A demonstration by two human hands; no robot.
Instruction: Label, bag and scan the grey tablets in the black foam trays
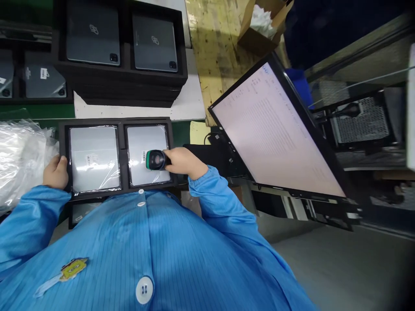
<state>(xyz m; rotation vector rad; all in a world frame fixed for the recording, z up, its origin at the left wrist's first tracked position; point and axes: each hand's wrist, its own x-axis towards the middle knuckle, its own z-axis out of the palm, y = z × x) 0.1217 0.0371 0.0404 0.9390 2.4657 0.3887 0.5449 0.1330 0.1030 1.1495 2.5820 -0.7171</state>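
A black foam tray (pixel 121 125) lies in front of me with two tablets sealed in clear film. My left hand (pixel 55 172) grips the tray's left edge, fingers curled over the rim beside the left tablet (pixel 94 157). My right hand (pixel 183 162) is closed round a black barcode scanner (pixel 156 160) with a green ring. The scanner head hovers over the right tablet (pixel 147 142), close to its small white label. Both sleeves are blue.
A stack of black trays (pixel 123 73) with bare grey tablets stands behind. Crumpled clear bags (pixel 22 155) lie at the left. A tilted monitor (pixel 275 129) with a white screen fills the right. A cardboard box (pixel 262 26) sits on the wooden top.
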